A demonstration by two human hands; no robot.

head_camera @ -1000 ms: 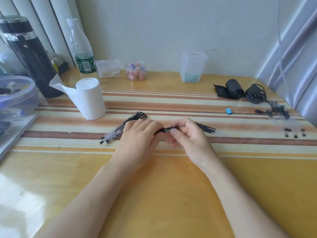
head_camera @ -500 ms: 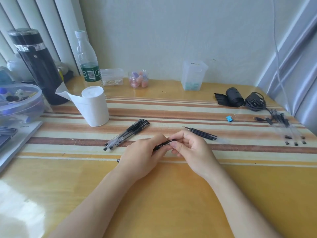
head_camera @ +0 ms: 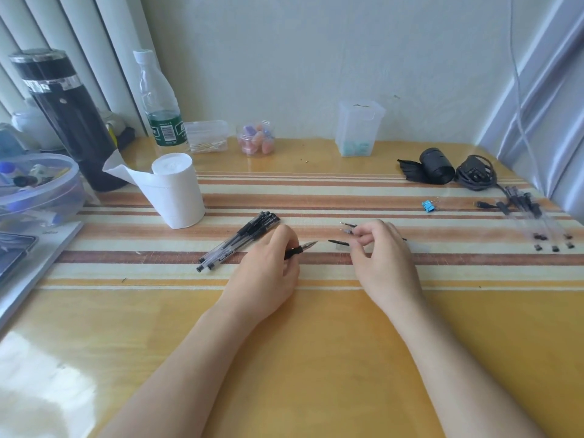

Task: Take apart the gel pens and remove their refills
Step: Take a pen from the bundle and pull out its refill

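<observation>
My left hand [head_camera: 268, 273] grips a black gel pen [head_camera: 301, 249] by its grip section, and the bare metal tip points right. My right hand [head_camera: 382, 260] pinches a small black-and-clear piece [head_camera: 338, 243], which looks like the pen's cap, a short gap right of the tip. Several loose refills [head_camera: 347, 225] lie on the striped mat just behind my right hand and are partly hidden by it. A bundle of whole gel pens [head_camera: 240, 240] lies left of my left hand. Several clear barrels with small black end pieces [head_camera: 537, 216] lie at the far right.
A white paper roll [head_camera: 178, 191] stands behind the pen bundle. A black flask [head_camera: 68, 121], a water bottle [head_camera: 159, 99] and a clear tub [head_camera: 38, 184] stand at the left. Small plastic containers [head_camera: 358, 128] line the wall. A blue clip [head_camera: 428, 206] and black cables [head_camera: 474, 175] lie at the right.
My hands have drawn apart. The piece in my right hand has come off the pen, and the pen's tip now shows. My right hand has moved toward the refills.
</observation>
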